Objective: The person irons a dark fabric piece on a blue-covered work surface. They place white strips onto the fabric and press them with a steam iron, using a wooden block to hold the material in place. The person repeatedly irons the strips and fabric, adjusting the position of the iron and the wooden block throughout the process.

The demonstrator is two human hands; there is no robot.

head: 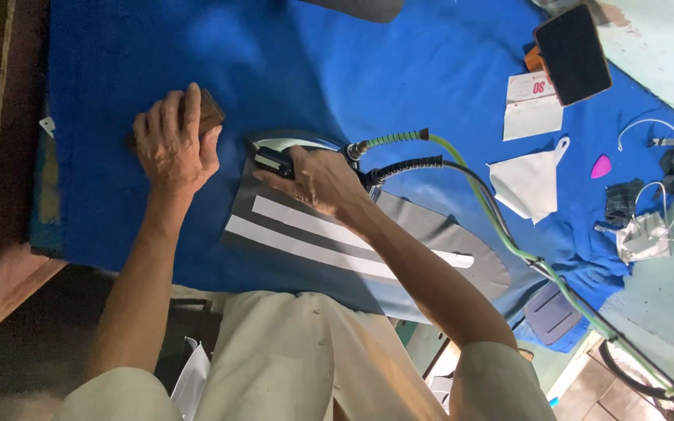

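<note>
My right hand (320, 179) grips the black handle of a steam iron (278, 150), whose metal sole rests on the top end of a grey fabric piece (438, 234). Two white strips (306, 226) lie along that grey piece. A green hose (399, 138) and a black cable (407, 166) leave the iron's rear toward the right. My left hand (172, 144) lies closed over a brown wooden block (211, 111) on the blue cloth (118, 93), left of the iron.
At the right lie a white fabric piece (530, 181), paper tags (532, 105), a black pad (572, 53), a pink chalk (601, 166) and grey scraps with white cords (645, 234). A wooden table edge (1, 156) borders the left.
</note>
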